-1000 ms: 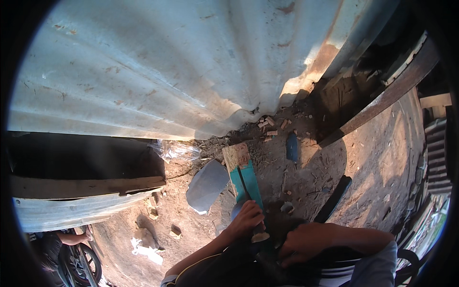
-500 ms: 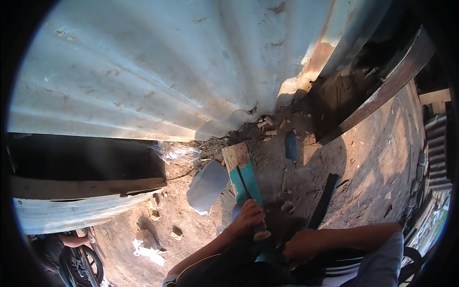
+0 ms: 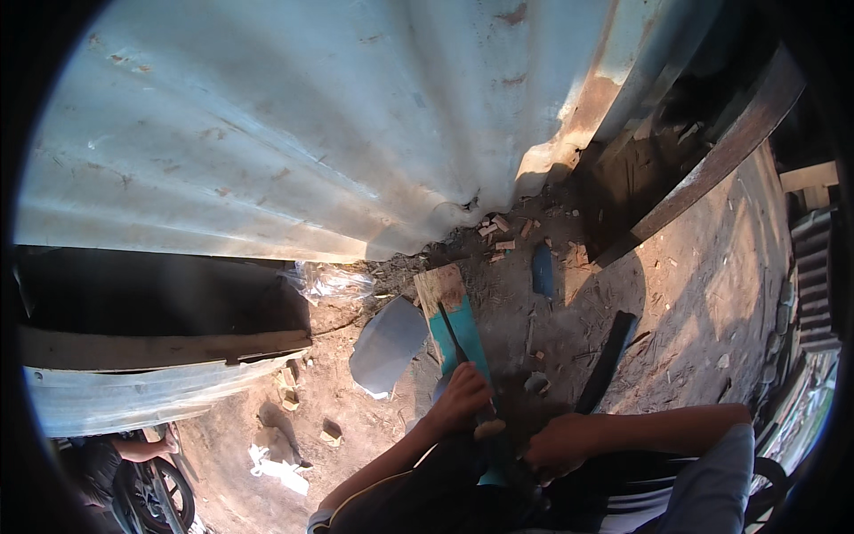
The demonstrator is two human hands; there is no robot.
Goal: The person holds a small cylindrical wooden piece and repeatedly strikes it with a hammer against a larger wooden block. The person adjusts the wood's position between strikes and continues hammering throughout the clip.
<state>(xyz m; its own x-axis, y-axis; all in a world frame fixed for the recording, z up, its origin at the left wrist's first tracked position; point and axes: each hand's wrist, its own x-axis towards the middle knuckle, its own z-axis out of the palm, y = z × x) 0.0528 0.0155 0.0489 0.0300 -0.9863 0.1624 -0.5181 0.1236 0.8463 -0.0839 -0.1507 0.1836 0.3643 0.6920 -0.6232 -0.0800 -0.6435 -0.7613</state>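
Observation:
My left hand [image 3: 464, 390] is closed round a long, narrow, dark blade-like tool [image 3: 452, 334]. The tool lies lengthwise over a board [image 3: 479, 351] painted teal, with bare wood at its far end. Below my left hand, a pale collar [image 3: 488, 430] shows on the tool. My right hand [image 3: 556, 445] is closed just right of that collar, low in the view. Shadow and dark clothing hide what its fingers hold. The board's near end runs down between my legs.
A corrugated metal sheet [image 3: 294, 116] rises ahead. A grey flat piece [image 3: 388, 347] lies left of the board; a blue piece [image 3: 543, 271] and a dark bar [image 3: 608, 360] lie to its right. Brick bits [image 3: 504, 245] litter the dirt. A person's arm [image 3: 138, 448] shows by a wheel [image 3: 160, 494].
Both hands have shifted slightly forward, and the tool has slid a little farther along the board with them. The board stays in place.

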